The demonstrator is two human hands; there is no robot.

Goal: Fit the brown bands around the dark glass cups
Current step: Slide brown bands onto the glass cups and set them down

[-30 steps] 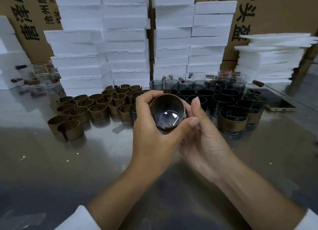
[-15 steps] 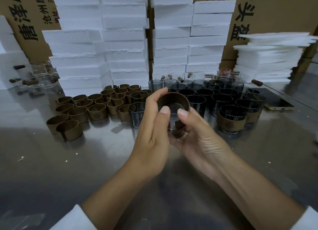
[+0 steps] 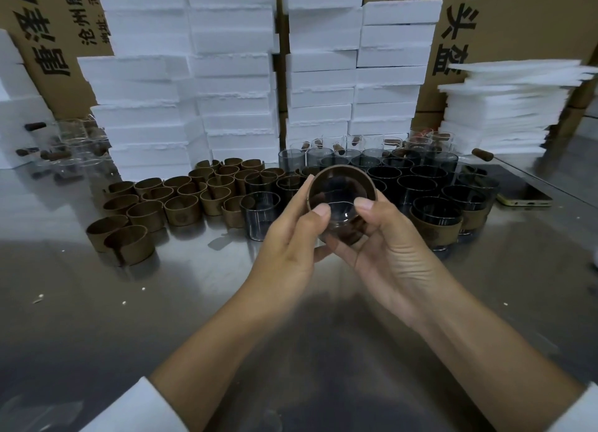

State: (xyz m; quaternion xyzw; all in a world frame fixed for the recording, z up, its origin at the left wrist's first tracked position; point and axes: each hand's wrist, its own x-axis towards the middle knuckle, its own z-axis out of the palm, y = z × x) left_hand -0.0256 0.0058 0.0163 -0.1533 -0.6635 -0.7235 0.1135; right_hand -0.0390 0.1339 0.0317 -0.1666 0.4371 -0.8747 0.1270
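Head view: two hands hold one dark cup [image 3: 341,198] above the tabletop [image 3: 129,318], in front of the rows of glassware, its mouth tilted toward the camera. A brown band [image 3: 346,234] wraps the cup. The left hand [image 3: 284,247] has its grip clamped on the cup's left side, thumb at the near rim. The right hand [image 3: 388,253] has its grip clamped on the right side, thumb at the rim, fingers underneath. Loose bands [image 3: 181,208] stand in rows at left. Bare cups [image 3: 417,185] cluster behind the hands; banded cups [image 3: 435,224] stand just right of them. White foam boxes [image 3: 233,75] are stacked behind. A phone [image 3: 521,195] lies far right.
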